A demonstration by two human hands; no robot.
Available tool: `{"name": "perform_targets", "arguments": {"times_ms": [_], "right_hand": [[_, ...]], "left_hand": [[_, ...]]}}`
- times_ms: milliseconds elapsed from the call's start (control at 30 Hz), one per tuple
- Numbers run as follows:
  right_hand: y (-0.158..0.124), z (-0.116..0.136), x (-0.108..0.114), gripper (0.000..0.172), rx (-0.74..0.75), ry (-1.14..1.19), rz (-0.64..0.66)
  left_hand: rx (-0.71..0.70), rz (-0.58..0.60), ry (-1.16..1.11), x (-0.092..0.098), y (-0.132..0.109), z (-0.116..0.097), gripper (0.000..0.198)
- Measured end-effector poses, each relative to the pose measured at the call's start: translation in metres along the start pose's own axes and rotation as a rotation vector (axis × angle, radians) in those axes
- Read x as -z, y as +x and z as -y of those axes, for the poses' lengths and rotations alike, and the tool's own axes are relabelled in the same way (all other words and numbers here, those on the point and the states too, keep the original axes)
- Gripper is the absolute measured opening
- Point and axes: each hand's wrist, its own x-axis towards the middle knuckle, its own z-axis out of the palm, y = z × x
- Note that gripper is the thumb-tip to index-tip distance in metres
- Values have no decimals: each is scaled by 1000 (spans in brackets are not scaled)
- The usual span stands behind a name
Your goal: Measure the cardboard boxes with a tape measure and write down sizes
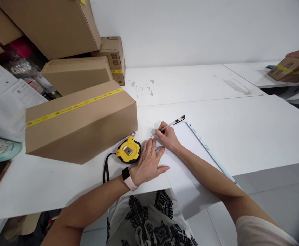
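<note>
My right hand [168,136] is closed around a white pen with a black cap [173,122], its tip down on a white sheet of paper [187,164] that overhangs the table's front edge. My left hand [147,162] lies flat with fingers spread on the sheet's left side, a watch on its wrist. Just left of that hand sits a yellow and black tape measure [128,150] with a black strap. A long cardboard box with yellow tape [80,124] lies beside the tape measure.
More cardboard boxes [75,73] are stacked at the back left against the wall, with printed papers [5,102] at the far left. At the far right another person's hand holds a small taped box [288,69]. The white table [242,130] stretches to the right.
</note>
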Motion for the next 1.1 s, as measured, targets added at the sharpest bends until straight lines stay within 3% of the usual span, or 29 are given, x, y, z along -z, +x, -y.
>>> {"name": "perform_targets", "arguments": {"times_ms": [1100], "right_hand": [[0,-4,-1,14,49,-70,30]], "left_hand": [[-33,34,79,6,2,-1,78]]}}
